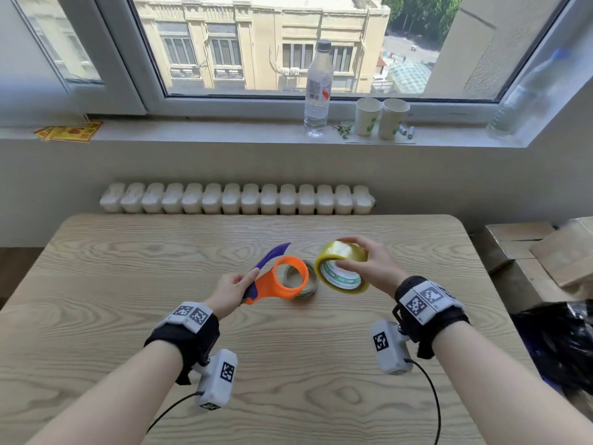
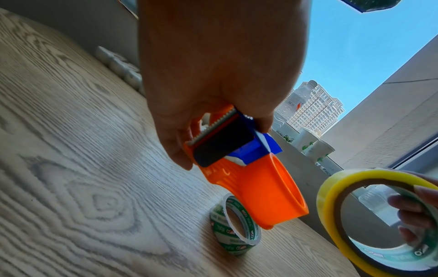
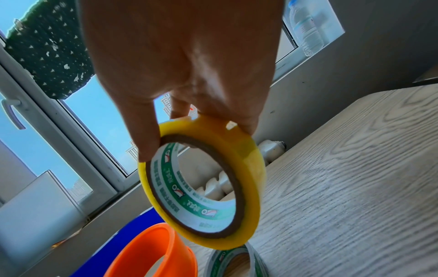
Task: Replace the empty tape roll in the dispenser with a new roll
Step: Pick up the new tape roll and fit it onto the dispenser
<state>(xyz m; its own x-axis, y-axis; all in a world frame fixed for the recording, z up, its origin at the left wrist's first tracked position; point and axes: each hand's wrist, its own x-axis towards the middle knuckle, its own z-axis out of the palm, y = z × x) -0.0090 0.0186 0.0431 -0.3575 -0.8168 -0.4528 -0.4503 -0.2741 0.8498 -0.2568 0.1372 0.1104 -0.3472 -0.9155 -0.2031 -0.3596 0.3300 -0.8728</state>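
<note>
My left hand (image 1: pixel 236 289) grips the orange tape dispenser (image 1: pixel 282 279) by its blade end, held above the table; its blue handle (image 1: pixel 272 253) points away. The dispenser's ring (image 2: pixel 279 195) carries no roll, and the serrated cutter (image 2: pixel 213 125) sits under my fingers. My right hand (image 1: pixel 365 261) holds the new yellow tape roll (image 1: pixel 341 268) by its rim, thumb on the near edge, just right of the dispenser. The roll (image 3: pixel 203 180) shows a green-printed core. The empty roll core (image 2: pixel 234 226) stands on edge on the table below the dispenser, and the core (image 1: pixel 306 282) is partly hidden behind it.
The wooden table (image 1: pixel 160 258) reaches to a white radiator (image 1: pixel 237 199). On the windowsill stand a water bottle (image 1: pixel 317 88) and two paper cups (image 1: pixel 380 117). Cardboard boxes (image 1: pixel 545 252) and a black bag (image 1: pixel 558 342) lie off the table's right side.
</note>
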